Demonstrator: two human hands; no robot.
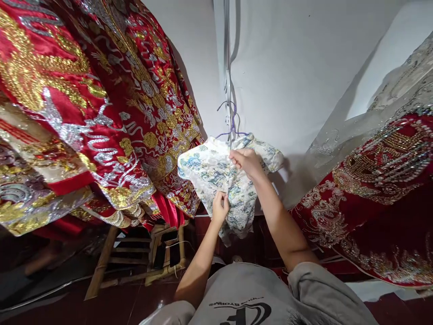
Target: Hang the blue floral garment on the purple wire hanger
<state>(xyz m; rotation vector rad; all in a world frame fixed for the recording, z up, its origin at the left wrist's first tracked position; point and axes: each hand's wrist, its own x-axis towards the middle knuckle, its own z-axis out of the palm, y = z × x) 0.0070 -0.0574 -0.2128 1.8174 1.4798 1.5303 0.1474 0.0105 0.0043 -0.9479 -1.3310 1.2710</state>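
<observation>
A white short-sleeved garment (243, 198) with a blue, green and yellow floral print hangs in front of me on a purple wire hanger (233, 119). A seam or opening runs down its middle. High on this line, below the neckline, my right hand (248, 162) pinches the cloth edge. My left hand (220, 208) is lower on the same line, its thumb and fingertips pressed together on the fabric. Whether a zipper pull or other fastener sits between the right fingers is too small to tell. The hanger's hook is by a pale vertical strip (228, 58) against the wall.
Red robes (145, 99) with gold and silver embroidery hang close on my left. To the right stand a beaded red gown (382, 180) and sheer white fabric (324, 149). Bamboo furniture (108, 257) is low on the left, over a dark red floor. A white wall (287, 67) lies behind.
</observation>
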